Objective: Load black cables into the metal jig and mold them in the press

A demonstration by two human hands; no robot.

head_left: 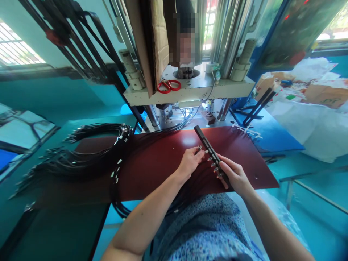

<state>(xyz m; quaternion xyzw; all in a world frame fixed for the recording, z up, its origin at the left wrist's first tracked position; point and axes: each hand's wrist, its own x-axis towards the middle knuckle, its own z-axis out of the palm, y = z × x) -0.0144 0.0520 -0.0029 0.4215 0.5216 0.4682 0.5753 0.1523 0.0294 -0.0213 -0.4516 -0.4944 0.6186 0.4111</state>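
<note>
My right hand point(234, 174) grips the lower end of a long dark slotted bar point(203, 139), tilted above the red-brown board. Several small metal connectors point(213, 165) stick out along the bar's left side, with thin black cables trailing below them. Close to the bar's middle, my left hand point(189, 162) pinches a small metal-tipped cable end point(199, 148) between thumb and fingers. Whether that tip touches the bar, I cannot tell. A large bundle of black cables point(114, 139) with light connector ends lies to the left.
A press with metal columns stands ahead; its pale plate point(228, 90) carries red-handled scissors point(169, 86) and a cardboard sheet point(160, 43). Thin cables run into the press. White plastic pieces point(248, 131) lie at the red-brown board's point(152, 156) right corner. Someone is behind the press.
</note>
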